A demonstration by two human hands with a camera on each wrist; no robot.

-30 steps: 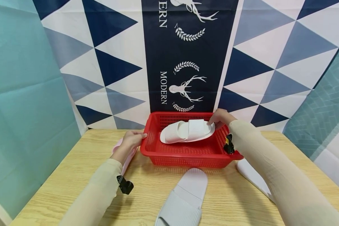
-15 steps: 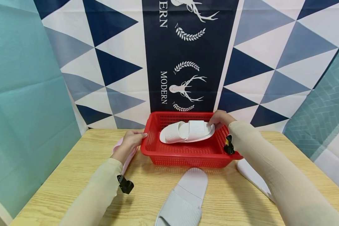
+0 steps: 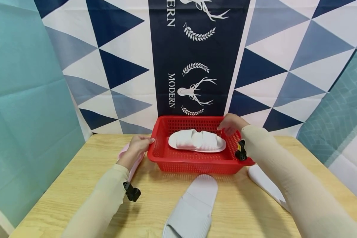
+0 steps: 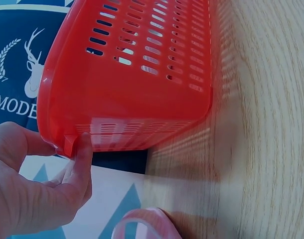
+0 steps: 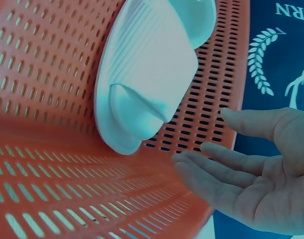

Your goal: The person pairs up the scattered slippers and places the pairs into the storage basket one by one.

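Observation:
A red perforated basket (image 3: 196, 167) stands at the back of the table. Lengthwise inside it lie white slippers (image 3: 185, 138) with ribbed straps, one overlapping the other. My left hand (image 3: 139, 144) pinches the basket's left rim between thumb and fingers, as the left wrist view also shows. Over the back right corner of the basket is my right hand (image 3: 232, 124). In the right wrist view its fingers (image 5: 227, 174) are spread apart from the thumb, with a gap between them and the near slipper end (image 5: 124, 132). Nothing is in that hand.
A pale grey slipper (image 3: 193, 205) lies on the wooden table (image 3: 232, 208) in front of the basket. Beside my left hand is a pink slipper (image 3: 135, 170), partly hidden. Another pale slipper (image 3: 267, 185) lies under my right forearm. A patterned cloth (image 3: 193, 49) hangs behind.
My right hand has let go of the white slipper's end. The slippers have settled lower and tilted in the basket. My left hand stays on the rim.

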